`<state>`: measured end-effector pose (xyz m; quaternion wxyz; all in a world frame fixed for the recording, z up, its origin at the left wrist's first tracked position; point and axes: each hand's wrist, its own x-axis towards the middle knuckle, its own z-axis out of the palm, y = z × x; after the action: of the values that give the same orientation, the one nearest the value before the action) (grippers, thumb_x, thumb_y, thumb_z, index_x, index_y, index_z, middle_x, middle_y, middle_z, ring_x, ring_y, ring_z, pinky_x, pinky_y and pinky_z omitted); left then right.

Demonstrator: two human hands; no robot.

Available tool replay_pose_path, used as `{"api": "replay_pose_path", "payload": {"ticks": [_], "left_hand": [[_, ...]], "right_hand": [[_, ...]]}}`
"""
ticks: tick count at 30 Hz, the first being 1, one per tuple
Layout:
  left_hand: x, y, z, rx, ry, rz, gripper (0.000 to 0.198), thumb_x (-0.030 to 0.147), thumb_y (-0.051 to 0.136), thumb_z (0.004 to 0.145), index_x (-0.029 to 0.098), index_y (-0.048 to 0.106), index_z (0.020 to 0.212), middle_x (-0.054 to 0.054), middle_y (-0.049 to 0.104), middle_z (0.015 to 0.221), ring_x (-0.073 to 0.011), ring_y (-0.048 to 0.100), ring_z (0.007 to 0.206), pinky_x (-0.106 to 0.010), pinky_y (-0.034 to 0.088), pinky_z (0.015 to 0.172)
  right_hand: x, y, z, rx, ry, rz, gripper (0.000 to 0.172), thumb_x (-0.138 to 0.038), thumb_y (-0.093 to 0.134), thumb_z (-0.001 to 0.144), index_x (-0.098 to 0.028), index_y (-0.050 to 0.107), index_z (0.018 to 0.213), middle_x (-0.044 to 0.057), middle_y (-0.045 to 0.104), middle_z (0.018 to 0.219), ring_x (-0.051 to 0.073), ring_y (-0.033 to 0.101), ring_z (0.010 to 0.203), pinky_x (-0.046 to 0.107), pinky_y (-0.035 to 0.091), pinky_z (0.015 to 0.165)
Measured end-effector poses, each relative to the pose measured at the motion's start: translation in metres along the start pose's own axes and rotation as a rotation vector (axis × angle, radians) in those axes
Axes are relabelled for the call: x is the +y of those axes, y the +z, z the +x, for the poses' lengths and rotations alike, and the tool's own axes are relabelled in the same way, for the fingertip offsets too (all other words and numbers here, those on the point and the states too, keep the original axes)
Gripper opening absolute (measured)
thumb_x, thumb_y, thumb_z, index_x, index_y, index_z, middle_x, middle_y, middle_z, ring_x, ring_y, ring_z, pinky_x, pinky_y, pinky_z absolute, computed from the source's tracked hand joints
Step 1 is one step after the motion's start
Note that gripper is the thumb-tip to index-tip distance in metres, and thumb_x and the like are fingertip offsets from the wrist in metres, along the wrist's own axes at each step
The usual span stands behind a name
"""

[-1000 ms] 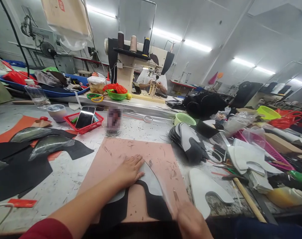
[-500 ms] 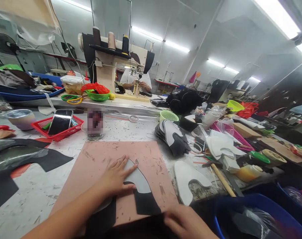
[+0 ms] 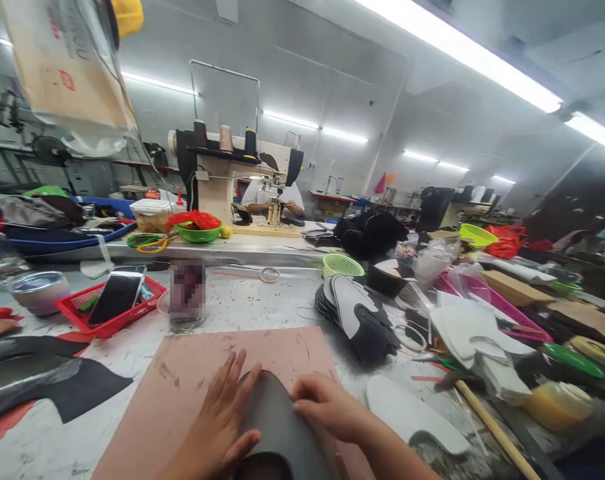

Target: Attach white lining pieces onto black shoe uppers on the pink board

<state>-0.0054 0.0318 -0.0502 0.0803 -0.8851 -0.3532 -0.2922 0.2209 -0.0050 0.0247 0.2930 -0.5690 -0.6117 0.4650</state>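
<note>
A dark grey, curved shoe-upper piece (image 3: 275, 417) lies on the pink board (image 3: 182, 367), its rounded end pointing away from me. My left hand (image 3: 227, 407) is spread along its left edge, fingers stretched out and thumb across the lower part. Against the right edge, my right hand (image 3: 322, 403) has its fingers curled and the thumb and forefinger closed on the rim. Whatever lies under the piece is hidden. A stack of grey-and-black shoe-upper pieces (image 3: 355, 313) sits beyond the board to the right, and a white template-like piece (image 3: 407, 410) lies nearer.
A red basket (image 3: 110, 313) with a phone (image 3: 117, 297) and a tumbler (image 3: 40, 293) stand at left. At right are a wooden-handled tool (image 3: 495, 427) and a yellow jar (image 3: 557, 405). A sewing machine (image 3: 237, 167) stands behind, with a person (image 3: 255, 193) beyond it.
My right hand has moved up from the front edge onto the board. A dark grey piece now lies where the light grey-and-black one showed. The view has tilted upward.
</note>
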Motion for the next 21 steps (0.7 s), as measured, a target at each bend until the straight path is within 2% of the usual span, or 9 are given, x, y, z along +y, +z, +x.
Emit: {"api": "replay_pose_path", "payload": {"ticks": [3, 5, 7, 9, 10, 12, 15, 18, 21], "left_hand": [[0.003, -0.004, -0.001, -0.028, -0.072, -0.011, 0.068, 0.061, 0.014, 0.084, 0.022, 0.015, 0.139, -0.011, 0.011, 0.146, -0.0296, 0.014, 0.132, -0.046, 0.029, 0.099], [0.003, -0.003, -0.002, -0.044, -0.115, -0.004, 0.065, 0.059, 0.014, 0.085, 0.021, 0.019, 0.138, -0.011, 0.014, 0.146, -0.0287, 0.015, 0.132, -0.046, 0.032, 0.098], [0.003, 0.000, -0.004, -0.062, -0.148, 0.006, 0.064, 0.058, 0.016, 0.085, 0.022, 0.023, 0.137, -0.010, 0.017, 0.145, -0.0277, 0.016, 0.131, -0.045, 0.034, 0.097], [0.004, 0.003, -0.004, -0.090, -0.149, 0.010, 0.063, 0.059, 0.019, 0.085, 0.023, 0.026, 0.136, -0.009, 0.019, 0.145, -0.0271, 0.017, 0.131, -0.045, 0.034, 0.097], [0.004, 0.003, -0.004, -0.105, -0.141, 0.010, 0.063, 0.060, 0.021, 0.084, 0.024, 0.028, 0.135, -0.009, 0.020, 0.145, -0.0271, 0.018, 0.131, -0.045, 0.034, 0.097], [0.004, 0.002, -0.005, -0.127, -0.135, 0.007, 0.062, 0.060, 0.028, 0.083, 0.024, 0.030, 0.134, -0.008, 0.022, 0.144, -0.0279, 0.019, 0.131, -0.045, 0.035, 0.097], [-0.002, -0.009, -0.010, -0.151, -0.151, 0.007, 0.060, 0.056, 0.039, 0.082, 0.025, 0.033, 0.132, -0.008, 0.026, 0.143, -0.0293, 0.022, 0.130, -0.045, 0.036, 0.097], [-0.025, -0.030, -0.013, -0.216, -0.252, 0.036, 0.050, 0.048, 0.042, 0.083, 0.028, 0.039, 0.128, -0.006, 0.032, 0.140, -0.0278, 0.025, 0.129, -0.043, 0.036, 0.097], [-0.068, -0.056, -0.002, -0.278, -0.442, 0.151, 0.043, 0.042, 0.042, 0.083, 0.024, 0.047, 0.122, -0.007, 0.039, 0.136, -0.0255, 0.030, 0.127, -0.041, 0.035, 0.098]], "right_hand": [[-0.005, -0.065, 0.005, 0.287, -0.116, -0.079, 0.017, -0.031, 0.046, 0.069, -0.020, 0.058, 0.075, 0.000, 0.061, 0.072, 0.017, 0.055, 0.071, 0.027, 0.042, 0.065], [-0.003, -0.120, 0.021, 0.500, -0.091, -0.148, 0.024, -0.038, 0.045, 0.069, -0.020, 0.058, 0.080, 0.002, 0.062, 0.075, 0.019, 0.055, 0.072, 0.029, 0.043, 0.065], [0.003, -0.170, 0.044, 0.632, -0.017, -0.265, 0.025, -0.035, 0.042, 0.069, -0.020, 0.059, 0.081, 0.004, 0.062, 0.073, 0.019, 0.056, 0.068, 0.029, 0.043, 0.062], [0.013, -0.201, 0.068, 0.737, 0.055, -0.430, 0.026, -0.030, 0.039, 0.072, -0.019, 0.060, 0.082, 0.006, 0.063, 0.074, 0.020, 0.057, 0.071, 0.031, 0.044, 0.066], [0.019, -0.208, 0.079, 0.767, 0.082, -0.489, 0.026, -0.028, 0.038, 0.072, -0.019, 0.060, 0.083, 0.008, 0.064, 0.075, 0.022, 0.058, 0.074, 0.034, 0.043, 0.069], [0.029, -0.205, 0.095, 0.792, 0.113, -0.548, 0.029, -0.024, 0.038, 0.071, -0.019, 0.061, 0.087, 0.012, 0.065, 0.084, 0.027, 0.058, 0.084, 0.042, 0.040, 0.079], [0.048, -0.174, 0.096, 0.859, 0.021, -0.631, 0.038, -0.024, 0.036, 0.072, -0.018, 0.057, 0.103, 0.014, 0.059, 0.109, 0.030, 0.051, 0.104, 0.050, 0.030, 0.091], [0.076, -0.140, 0.069, 0.955, -0.286, -0.832, 0.040, -0.031, 0.028, 0.078, -0.018, 0.054, 0.107, 0.012, 0.059, 0.110, 0.028, 0.053, 0.103, 0.051, 0.032, 0.092], [0.116, -0.127, 0.026, 0.903, -0.462, -1.026, 0.037, -0.038, 0.030, 0.080, -0.021, 0.058, 0.098, 0.011, 0.063, 0.103, 0.029, 0.058, 0.094, 0.052, 0.037, 0.086]]}}
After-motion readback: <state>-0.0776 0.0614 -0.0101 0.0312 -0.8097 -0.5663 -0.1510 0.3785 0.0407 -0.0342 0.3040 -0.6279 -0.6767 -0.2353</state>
